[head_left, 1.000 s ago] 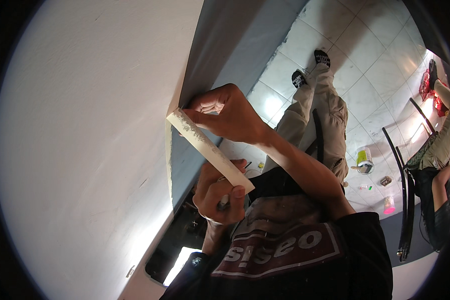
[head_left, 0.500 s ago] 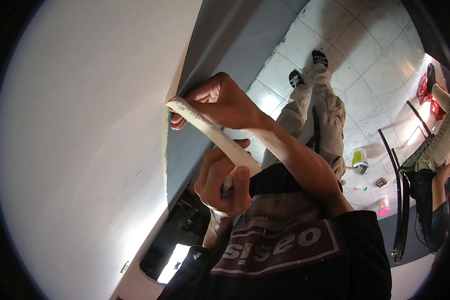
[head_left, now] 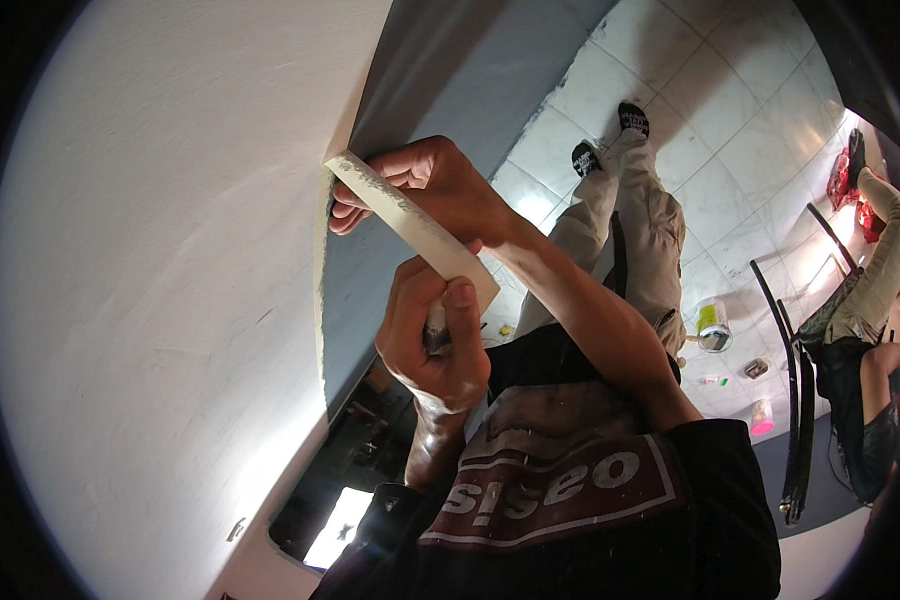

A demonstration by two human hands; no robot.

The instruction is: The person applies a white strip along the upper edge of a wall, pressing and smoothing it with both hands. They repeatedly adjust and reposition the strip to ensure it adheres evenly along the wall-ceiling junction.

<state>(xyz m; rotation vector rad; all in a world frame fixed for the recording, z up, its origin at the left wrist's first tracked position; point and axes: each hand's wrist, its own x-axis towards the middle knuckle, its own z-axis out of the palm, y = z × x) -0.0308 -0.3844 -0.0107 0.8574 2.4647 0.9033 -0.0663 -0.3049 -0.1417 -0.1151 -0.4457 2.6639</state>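
Note:
A cream strip of masking tape (head_left: 410,222), smeared with grey along its upper half, slants from the wall edge down to my left hand. My left hand (head_left: 432,335) is closed, its thumb pressed on the tape's lower end. A pale, shiny thing in its palm is too hidden to name. My right hand (head_left: 425,190) is curled about the tape's far end, its fingers showing on both sides of it, close to the wall. Part of its grip lies behind the tape. A thin cream edge (head_left: 320,290) runs down the wall where the white and grey surfaces meet.
The white wall (head_left: 150,250) fills the left side, beside a grey surface (head_left: 460,90). On the tiled floor (head_left: 740,130) stand a green-and-white can (head_left: 713,318) and a pink container (head_left: 761,416). Dark bars (head_left: 795,420) rise at the right, near another person (head_left: 855,370).
Both hands and the tape have shifted upward and slightly left. The tape, curved at its far end before, now looks straighter. My grip seems unchanged.

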